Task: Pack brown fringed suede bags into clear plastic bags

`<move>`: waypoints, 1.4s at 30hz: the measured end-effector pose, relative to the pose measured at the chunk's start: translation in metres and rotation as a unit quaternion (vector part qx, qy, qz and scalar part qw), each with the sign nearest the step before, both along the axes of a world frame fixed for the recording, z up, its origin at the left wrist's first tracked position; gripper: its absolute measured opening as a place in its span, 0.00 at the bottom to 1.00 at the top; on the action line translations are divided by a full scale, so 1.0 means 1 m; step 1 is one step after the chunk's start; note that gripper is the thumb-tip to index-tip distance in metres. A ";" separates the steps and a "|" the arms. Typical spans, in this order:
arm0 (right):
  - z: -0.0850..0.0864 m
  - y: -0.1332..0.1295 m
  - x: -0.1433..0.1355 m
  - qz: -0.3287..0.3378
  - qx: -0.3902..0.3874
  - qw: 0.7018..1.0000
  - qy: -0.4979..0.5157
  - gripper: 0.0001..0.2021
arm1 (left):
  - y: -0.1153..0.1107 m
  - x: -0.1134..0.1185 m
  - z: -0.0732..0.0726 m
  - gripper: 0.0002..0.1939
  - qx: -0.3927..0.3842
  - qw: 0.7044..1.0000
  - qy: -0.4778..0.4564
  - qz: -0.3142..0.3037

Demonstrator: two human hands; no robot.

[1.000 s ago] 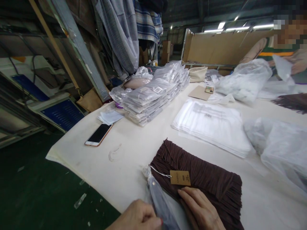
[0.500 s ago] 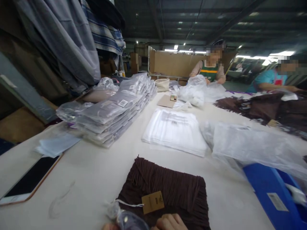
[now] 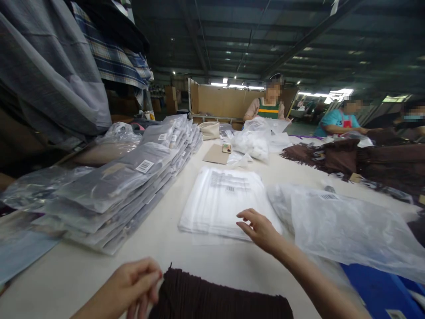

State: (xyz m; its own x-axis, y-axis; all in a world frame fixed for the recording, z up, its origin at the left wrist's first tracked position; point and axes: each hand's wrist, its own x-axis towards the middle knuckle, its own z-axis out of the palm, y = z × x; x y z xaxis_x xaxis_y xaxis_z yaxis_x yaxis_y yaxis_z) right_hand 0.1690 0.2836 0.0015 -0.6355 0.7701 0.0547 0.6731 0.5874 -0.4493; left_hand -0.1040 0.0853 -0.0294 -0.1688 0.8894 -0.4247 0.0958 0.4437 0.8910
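A folded dark brown fringed scarf (image 3: 222,297) lies at the bottom of the head view, its lower part cut off by the frame. Beside its upper left corner is my left hand (image 3: 137,283), loosely curled with the fingers apart and nothing visible in it. Farther forward, my right hand (image 3: 259,228) reaches over a flat stack of clear-white plastic bags (image 3: 212,208). Its thumb and fingers are spread, with no bag between them. Whether the fingertips touch the top bag I cannot tell.
Bagged grey goods (image 3: 122,181) are piled on the left. At right, a loose plastic bag (image 3: 352,226) partly covers a blue holder (image 3: 375,288). A cardboard piece (image 3: 214,154) lies farther back. Co-workers stand across the table, near brown scarves (image 3: 338,157).
My right hand has left the scarf and moved forward over the bag stack. My left hand has come into fuller view at the scarf's left. The camera view has tilted up and turned right.
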 end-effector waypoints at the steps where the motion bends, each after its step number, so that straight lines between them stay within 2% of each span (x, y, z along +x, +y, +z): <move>1: -0.006 0.022 -0.007 -0.006 -0.004 1.000 -0.028 0.09 | 0.026 -0.002 0.003 0.18 0.036 0.999 0.036 0.004; 4: -0.024 0.066 -0.021 0.007 -0.015 0.996 -0.089 0.08 | 0.105 0.000 0.000 0.13 0.164 0.970 0.170 0.062; 7: -0.034 0.082 -0.026 0.033 -0.027 0.990 -0.132 0.06 | 0.162 0.014 -0.013 0.13 0.213 0.950 0.214 0.076; 9: -0.036 0.086 -0.026 0.050 -0.030 0.988 -0.144 0.07 | 0.186 0.028 -0.020 0.13 0.239 0.942 0.233 0.039; 12: -0.037 0.090 -0.026 0.064 -0.035 0.986 -0.147 0.07 | 0.206 0.049 -0.025 0.08 0.284 0.917 0.273 -0.069; 14: -0.038 0.094 -0.025 0.070 -0.044 0.986 -0.144 0.07 | 0.213 0.059 -0.025 0.06 0.307 0.890 0.299 -0.153; 16: -0.039 0.099 -0.025 0.076 -0.059 0.986 -0.137 0.07 | 0.215 0.065 -0.026 0.12 0.322 0.861 0.329 -0.218; 18: -0.040 0.103 -0.023 0.081 -0.077 0.985 -0.129 0.08 | 0.216 0.066 -0.028 0.17 0.330 0.833 0.363 -0.257; 20: -0.042 0.108 -0.021 0.086 -0.097 0.984 -0.120 0.09 | 0.215 0.066 -0.030 0.18 0.337 0.808 0.396 -0.277; 25: -0.048 0.116 -0.018 0.097 -0.141 0.981 -0.095 0.10 | 0.216 0.065 -0.036 0.11 0.358 0.757 0.452 -0.308; 30: -0.050 0.119 -0.017 0.100 -0.154 0.980 -0.082 0.10 | 0.221 0.066 -0.040 0.10 0.375 0.731 0.481 -0.305; 35: -0.049 0.118 -0.016 0.098 -0.161 0.979 -0.074 0.10 | 0.226 0.066 -0.038 0.03 0.381 0.703 0.512 -0.314; 39: -0.049 0.119 -0.016 0.093 -0.164 0.980 -0.063 0.09 | 0.228 0.067 -0.036 0.12 0.379 0.676 0.535 -0.337; 42: -0.047 0.117 -0.015 0.089 -0.163 0.981 -0.048 0.07 | 0.229 0.068 -0.034 0.13 0.357 0.678 0.553 -0.326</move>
State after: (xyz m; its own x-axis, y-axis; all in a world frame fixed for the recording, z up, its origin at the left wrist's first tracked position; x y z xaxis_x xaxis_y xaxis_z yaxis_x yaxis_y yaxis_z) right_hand 0.1535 0.4008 -0.0454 -0.7514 0.6136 -0.2427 0.6214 0.5342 -0.5732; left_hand -0.0356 0.3138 -0.0637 0.4957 0.8404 0.2193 0.8495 -0.5216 0.0788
